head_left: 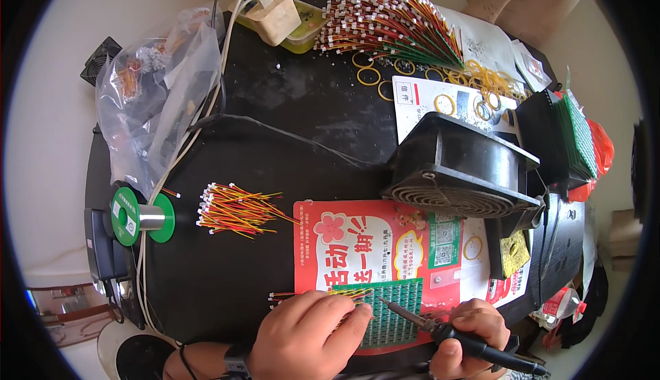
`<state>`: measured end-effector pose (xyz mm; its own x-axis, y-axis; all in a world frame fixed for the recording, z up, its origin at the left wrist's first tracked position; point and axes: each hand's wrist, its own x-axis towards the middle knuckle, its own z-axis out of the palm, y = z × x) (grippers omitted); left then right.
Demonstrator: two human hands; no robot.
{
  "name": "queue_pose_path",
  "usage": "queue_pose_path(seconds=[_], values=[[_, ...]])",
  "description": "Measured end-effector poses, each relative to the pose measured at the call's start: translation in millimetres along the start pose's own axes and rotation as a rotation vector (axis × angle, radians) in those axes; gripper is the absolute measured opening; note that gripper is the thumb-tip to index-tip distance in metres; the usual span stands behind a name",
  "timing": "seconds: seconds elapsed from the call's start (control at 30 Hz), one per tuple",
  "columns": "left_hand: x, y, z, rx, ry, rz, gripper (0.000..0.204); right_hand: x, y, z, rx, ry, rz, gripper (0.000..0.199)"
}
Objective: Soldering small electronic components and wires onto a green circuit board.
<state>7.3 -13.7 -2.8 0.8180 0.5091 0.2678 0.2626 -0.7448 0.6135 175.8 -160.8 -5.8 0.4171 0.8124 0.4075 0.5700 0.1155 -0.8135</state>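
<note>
My right hand (pixel 474 335) grips a black-handled soldering iron (pixel 485 350). Its thin metal tip points left and hovers over or touches a green circuit board (pixel 397 325) with rows of small pads. My left hand (pixel 309 332) rests across the board's left part, with fingers closed on thin red, yellow and black wires (pixel 347 292). Some wire ends stick out on both sides of that hand, and the rest lie hidden beneath it. Under the board is a red and white printed sheet (pixel 316 242). A loose pile of connector wires (pixel 237 209) lies to the left.
A green solder spool (pixel 163 219) and a clear plastic bag (pixel 172 98) stand left, along a white cable. A black fan (pixel 460 167) sits right of centre, near a yellow sponge (pixel 514 255). Behind are rubber bands (pixel 369 76) and a large wire bundle (pixel 399 26).
</note>
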Motion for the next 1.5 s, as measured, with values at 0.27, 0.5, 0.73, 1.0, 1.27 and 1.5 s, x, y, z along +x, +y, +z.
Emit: queue_pose_path(seconds=[0.27,0.5,0.73,1.0,1.27,1.5], values=[[-4.6,-14.0,8.0,0.075,-0.059,0.042,0.018,-0.1,2.8,-0.3,0.001,-0.035,-0.012,0.033],[-5.2,-13.4,8.1,0.048,-0.085,-0.006,0.018,-0.6,4.7,0.7,0.005,-0.034,-0.014,0.033],[-3.7,-12.4,10.8,0.085,-0.071,0.005,0.019,-2.4,6.2,0.8,-0.007,-0.025,-0.013,0.033],[-3.5,-11.3,11.5,0.081,-0.075,-0.041,0.02,-7.0,11.5,0.5,-0.026,-0.071,0.119,0.033],[-2.8,-12.5,12.4,0.087,-0.073,-0.017,0.019,6.9,6.2,0.0,0.012,-0.11,-0.004,0.031],[-0.3,-5.2,13.3,0.035,-0.012,-0.048,0.016,6.6,7.3,0.1,0.011,-0.114,-0.01,0.031]])
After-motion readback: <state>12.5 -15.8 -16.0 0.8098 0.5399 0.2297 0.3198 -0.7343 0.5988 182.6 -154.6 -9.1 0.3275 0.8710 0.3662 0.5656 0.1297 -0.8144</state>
